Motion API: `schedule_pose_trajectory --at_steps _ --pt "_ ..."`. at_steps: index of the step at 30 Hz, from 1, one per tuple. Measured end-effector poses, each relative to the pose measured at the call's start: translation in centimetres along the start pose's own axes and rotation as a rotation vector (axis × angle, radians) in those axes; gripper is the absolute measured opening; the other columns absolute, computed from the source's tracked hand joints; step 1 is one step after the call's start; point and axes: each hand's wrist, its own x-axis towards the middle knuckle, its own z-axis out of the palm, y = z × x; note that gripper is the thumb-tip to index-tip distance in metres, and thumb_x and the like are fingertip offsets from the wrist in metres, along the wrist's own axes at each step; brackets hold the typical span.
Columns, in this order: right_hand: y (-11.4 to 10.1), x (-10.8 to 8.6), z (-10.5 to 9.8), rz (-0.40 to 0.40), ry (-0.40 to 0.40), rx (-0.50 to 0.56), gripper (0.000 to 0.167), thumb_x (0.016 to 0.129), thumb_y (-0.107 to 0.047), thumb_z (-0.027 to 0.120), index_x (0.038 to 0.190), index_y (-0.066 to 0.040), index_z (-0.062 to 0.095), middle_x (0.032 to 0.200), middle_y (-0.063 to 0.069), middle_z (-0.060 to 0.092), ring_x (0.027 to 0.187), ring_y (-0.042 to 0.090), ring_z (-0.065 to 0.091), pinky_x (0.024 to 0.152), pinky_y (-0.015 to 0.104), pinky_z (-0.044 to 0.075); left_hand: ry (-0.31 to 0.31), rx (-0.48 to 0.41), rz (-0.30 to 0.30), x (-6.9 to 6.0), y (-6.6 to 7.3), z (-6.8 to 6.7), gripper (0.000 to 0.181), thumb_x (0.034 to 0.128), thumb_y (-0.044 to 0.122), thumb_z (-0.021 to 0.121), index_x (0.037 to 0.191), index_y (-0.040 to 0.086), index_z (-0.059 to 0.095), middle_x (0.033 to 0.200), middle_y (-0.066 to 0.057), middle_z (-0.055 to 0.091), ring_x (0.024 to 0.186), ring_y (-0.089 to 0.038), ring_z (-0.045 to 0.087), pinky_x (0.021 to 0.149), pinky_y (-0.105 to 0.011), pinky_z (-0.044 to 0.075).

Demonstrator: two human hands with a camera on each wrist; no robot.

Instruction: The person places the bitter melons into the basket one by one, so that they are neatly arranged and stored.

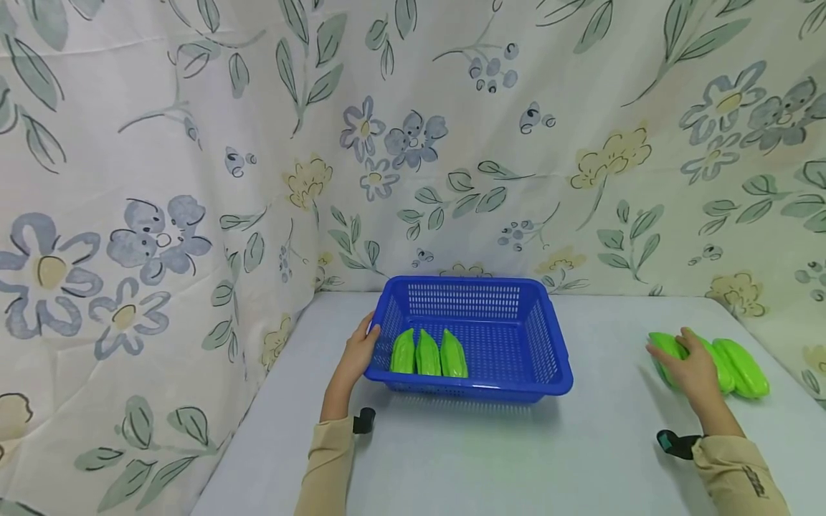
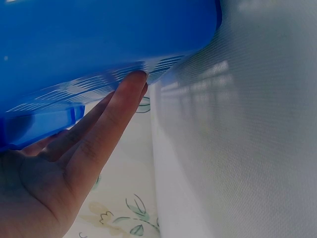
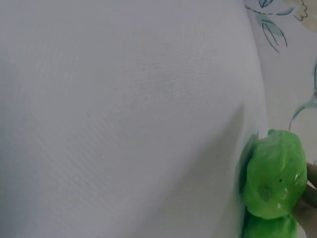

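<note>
A blue plastic basket (image 1: 452, 387) with slotted walls holds three green ridged pieces (image 1: 429, 354) side by side at its left end. My left hand (image 1: 355, 358) grips the basket's left rim, thumb over the edge; in the left wrist view its extended fingers (image 2: 106, 121) lie against the outside of the blue basket (image 2: 99, 44). On the right, my right hand (image 1: 695, 369) holds the leftmost of several similar green pieces (image 1: 742, 369) lying together. The right wrist view shows a green piece (image 3: 276, 176) with fingers (image 3: 311, 196) against its far side, partly out of frame.
A white tabletop (image 1: 464, 459) lies under everything, with bare surface between the basket and the green pieces at right. Floral cloth (image 1: 452, 143) hangs behind the table and along its sides. Dark straps (image 1: 677, 444) are on both wrists.
</note>
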Motion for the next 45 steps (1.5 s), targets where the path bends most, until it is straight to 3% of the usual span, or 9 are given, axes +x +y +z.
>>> schedule_pose_trajectory --at_steps 9,17,28,45 --pt "0.5 0.5 0.4 0.078 -0.143 -0.004 0.088 0.100 -0.039 0.048 0.150 0.011 -0.005 0.151 0.043 0.002 0.139 0.063 0.004 0.111 0.071 0.014 0.013 0.022 0.018 0.1 -0.1 -0.1 0.054 0.1058 0.033 0.035 0.155 0.013 0.027 0.158 -0.019 0.032 0.146 -0.044 0.027 0.114 -0.065 0.025" --pt "0.5 0.8 1.1 0.068 -0.131 0.020 0.083 0.099 -0.023 0.051 0.150 0.011 -0.006 0.150 0.044 0.004 0.139 0.062 0.007 0.113 0.068 0.014 0.022 0.033 0.020 0.2 -0.1 0.1 0.054 0.1058 0.034 0.036 0.155 0.014 0.027 0.157 -0.020 0.032 0.145 -0.045 0.028 0.112 -0.067 0.026" --pt "-0.5 1.0 1.4 0.049 -0.103 0.063 0.082 0.100 -0.026 0.048 0.151 0.008 -0.007 0.152 0.043 0.003 0.141 0.061 0.005 0.113 0.069 0.014 0.018 0.024 0.012 0.2 -0.1 0.1 0.054 0.1058 0.035 0.036 0.155 0.015 0.027 0.158 -0.018 0.032 0.146 -0.043 0.028 0.114 -0.065 0.026" --pt "-4.5 1.0 1.7 -0.003 -0.062 0.051 0.080 0.101 -0.026 0.048 0.153 0.006 -0.004 0.152 0.042 0.009 0.139 0.060 0.015 0.111 0.069 0.022 0.015 0.039 0.019 0.2 0.0 -0.1 0.054 0.1058 0.033 0.035 0.155 0.013 0.026 0.157 -0.020 0.032 0.144 -0.045 0.029 0.112 -0.066 0.027"
